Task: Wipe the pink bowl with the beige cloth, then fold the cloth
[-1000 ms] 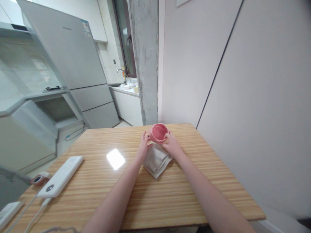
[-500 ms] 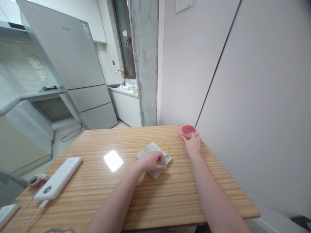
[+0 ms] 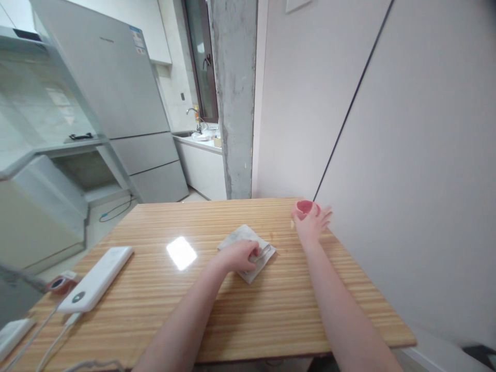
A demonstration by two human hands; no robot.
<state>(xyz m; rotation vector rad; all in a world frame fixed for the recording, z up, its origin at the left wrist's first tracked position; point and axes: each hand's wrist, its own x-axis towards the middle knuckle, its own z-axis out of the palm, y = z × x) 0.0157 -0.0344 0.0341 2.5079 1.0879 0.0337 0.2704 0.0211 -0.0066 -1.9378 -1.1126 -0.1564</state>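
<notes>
Left hand (image 3: 241, 255) fingers curled on folded cloth (image 3: 248, 251), right hand (image 3: 311, 225) fingers spread wide behind pink cup (image 3: 306, 207), wooden table (image 3: 240, 315)

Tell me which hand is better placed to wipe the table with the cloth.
Probably the left hand: it rests on the folded cloth mid-table. The right hand is at the far right corner, fingers spread beside the pink bowl, apart from the cloth.

We carried the pink cup (image 3: 307, 207) from above the folded cloth (image 3: 248, 251) to the table's far right corner; our right hand (image 3: 311, 226) has opened, seemingly releasing it, while our left hand (image 3: 241, 256) dropped onto the cloth.
</notes>
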